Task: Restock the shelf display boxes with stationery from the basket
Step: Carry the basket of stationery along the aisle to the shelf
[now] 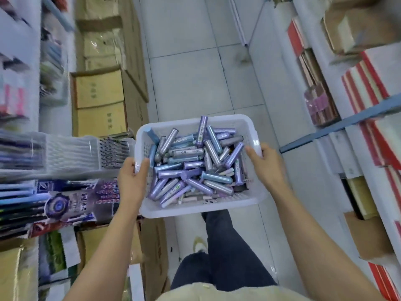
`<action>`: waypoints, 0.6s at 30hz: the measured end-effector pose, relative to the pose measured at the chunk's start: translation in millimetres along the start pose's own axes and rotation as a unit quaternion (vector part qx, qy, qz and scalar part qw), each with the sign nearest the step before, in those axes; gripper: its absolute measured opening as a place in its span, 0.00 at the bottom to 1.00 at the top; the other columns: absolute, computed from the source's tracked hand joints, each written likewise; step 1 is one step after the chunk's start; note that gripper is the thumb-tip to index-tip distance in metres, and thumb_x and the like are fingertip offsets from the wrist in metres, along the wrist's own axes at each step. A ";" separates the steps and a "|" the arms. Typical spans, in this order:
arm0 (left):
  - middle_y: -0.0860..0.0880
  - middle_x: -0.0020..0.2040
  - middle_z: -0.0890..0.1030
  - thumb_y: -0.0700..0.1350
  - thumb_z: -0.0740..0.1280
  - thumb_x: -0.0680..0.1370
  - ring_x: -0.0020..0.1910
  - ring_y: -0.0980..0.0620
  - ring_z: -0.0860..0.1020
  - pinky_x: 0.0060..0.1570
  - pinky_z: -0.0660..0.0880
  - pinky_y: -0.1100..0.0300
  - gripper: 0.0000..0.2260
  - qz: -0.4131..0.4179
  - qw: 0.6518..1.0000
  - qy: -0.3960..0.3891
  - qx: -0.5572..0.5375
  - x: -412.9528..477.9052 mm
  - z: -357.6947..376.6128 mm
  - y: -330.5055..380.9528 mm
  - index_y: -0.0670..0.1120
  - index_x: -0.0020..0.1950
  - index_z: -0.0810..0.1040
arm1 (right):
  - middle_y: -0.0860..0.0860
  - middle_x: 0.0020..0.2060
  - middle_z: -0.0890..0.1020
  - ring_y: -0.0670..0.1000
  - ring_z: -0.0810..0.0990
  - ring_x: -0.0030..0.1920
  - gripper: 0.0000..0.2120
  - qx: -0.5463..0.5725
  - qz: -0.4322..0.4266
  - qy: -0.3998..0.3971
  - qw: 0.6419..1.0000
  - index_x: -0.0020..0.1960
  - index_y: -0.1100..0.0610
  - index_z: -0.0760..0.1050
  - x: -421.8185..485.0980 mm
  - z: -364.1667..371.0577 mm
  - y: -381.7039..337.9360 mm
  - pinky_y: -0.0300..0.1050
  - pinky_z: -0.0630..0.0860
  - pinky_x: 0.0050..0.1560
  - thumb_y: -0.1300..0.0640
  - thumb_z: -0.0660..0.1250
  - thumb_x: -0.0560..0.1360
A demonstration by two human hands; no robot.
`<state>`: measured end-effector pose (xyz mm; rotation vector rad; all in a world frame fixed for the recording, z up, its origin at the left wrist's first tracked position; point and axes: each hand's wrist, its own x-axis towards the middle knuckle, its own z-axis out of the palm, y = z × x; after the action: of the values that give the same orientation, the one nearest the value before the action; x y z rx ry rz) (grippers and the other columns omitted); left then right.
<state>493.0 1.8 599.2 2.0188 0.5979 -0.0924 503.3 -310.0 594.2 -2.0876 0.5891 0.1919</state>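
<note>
Basket: white slotted plastic basket, held level at waist height over the aisle, between the two shelf runs, long side towards the person.
Contents: loose heap of short tubes, metallic purple, blue and silver, lying crosswise over each other; label print too blurred to read.
Left hand: left hand grips the basket's left rim.
Left fingers: thumb hooked over the rim to the inside; the other fingers are under the rim, out of sight.
Right hand: right hand grips the right rim.
Right fingers: thumb laid over the rim, pointing inward; the rest curl round the outer edge.
Left shelf: display boxes of pens just beside the basket's left side; a printed purple pack below them; view smeared.
Floor: pale tiles; cardboard cartons stacked along the left shelf's foot.
Right shelf: red-and-white stacks and brown cartons.
Below basket: dark trouser legs, one shoe.
</note>
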 end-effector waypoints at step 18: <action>0.48 0.40 0.74 0.50 0.65 0.80 0.35 0.52 0.72 0.32 0.69 0.58 0.09 0.037 0.999 0.018 -0.004 391.4 -7.9 236.3 0.45 0.48 0.71 | 0.44 0.26 0.66 0.45 0.65 0.27 0.19 0.024 -0.049 0.043 0.998 0.31 0.47 0.63 342.2 42.9 -292.8 0.41 0.60 0.29 0.48 0.67 0.77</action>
<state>940.2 62.4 673.0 2.0369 0.5458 -0.0092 946.4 -255.9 668.5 -2.0802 0.5360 0.0311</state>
